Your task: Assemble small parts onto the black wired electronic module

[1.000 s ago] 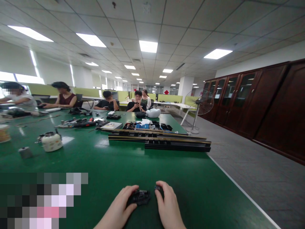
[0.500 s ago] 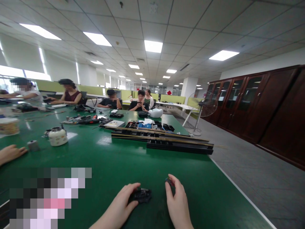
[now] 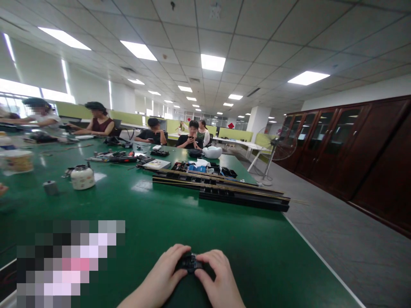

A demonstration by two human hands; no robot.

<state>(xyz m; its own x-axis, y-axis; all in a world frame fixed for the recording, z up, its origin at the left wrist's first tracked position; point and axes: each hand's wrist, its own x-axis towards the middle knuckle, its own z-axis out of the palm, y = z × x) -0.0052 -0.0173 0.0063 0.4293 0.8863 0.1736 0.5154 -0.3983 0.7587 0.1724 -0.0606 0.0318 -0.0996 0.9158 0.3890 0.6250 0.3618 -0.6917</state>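
Observation:
Near the front of the green table (image 3: 144,231), a small black part (image 3: 192,262) sits between my two hands. My left hand (image 3: 170,269) grips its left side with thumb and fingers. On the right side, my right hand (image 3: 216,273) has its thumb and fingertips closed on the same black part. The small coloured piece seen earlier cannot be made out now; the fingers may hide it. Fine details of the black part are too small to tell.
Long black rails (image 3: 244,199) with thin brass-coloured rods lie across the table ahead. A white pot (image 3: 82,177), a grey cylinder (image 3: 50,188) and a tub (image 3: 17,161) stand left. Tools (image 3: 115,157) lie farther back. Several people sit beyond.
My right hand has moved left, onto the black part beside my left hand. Another person's hand at the left edge has mostly left the view. The view has shifted slightly.

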